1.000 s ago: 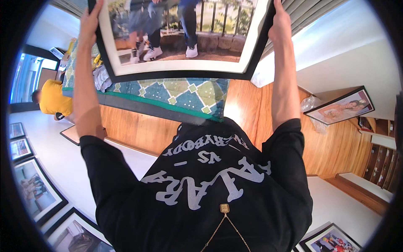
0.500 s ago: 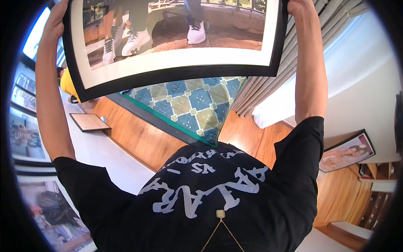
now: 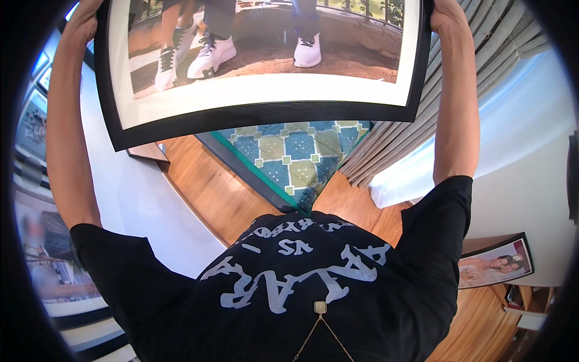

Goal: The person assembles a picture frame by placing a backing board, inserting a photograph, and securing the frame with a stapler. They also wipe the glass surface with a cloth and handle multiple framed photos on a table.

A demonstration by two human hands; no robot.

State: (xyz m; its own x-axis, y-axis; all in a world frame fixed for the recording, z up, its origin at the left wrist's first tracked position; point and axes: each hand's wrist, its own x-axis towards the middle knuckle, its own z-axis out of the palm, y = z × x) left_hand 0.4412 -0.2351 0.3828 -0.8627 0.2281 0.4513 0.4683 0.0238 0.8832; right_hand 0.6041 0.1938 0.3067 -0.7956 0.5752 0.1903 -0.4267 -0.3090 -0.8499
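A large framed photo (image 3: 265, 116) with a black frame and white mat is held up at arm's length across the top of the view. Its picture shows legs and white sneakers on brown ground; the upper part is cut off by the view's edge. My left hand (image 3: 85, 23) grips the frame's left side. On the opposite side my right hand (image 3: 447, 17) grips the right edge. Both sets of fingers are mostly behind the frame or out of view.
Below the frame lies a bed with a green and blue checked quilt (image 3: 283, 154), on a wooden floor (image 3: 208, 184). Grey curtains (image 3: 398, 139) hang at the right. Another framed picture (image 3: 497, 262) leans by the right wall. Several framed pictures (image 3: 51, 244) line the left wall.
The framed photo has shifted slightly right in view and its lower edge sits a little lower. Both arms moved with it, and the room behind has swung slightly.
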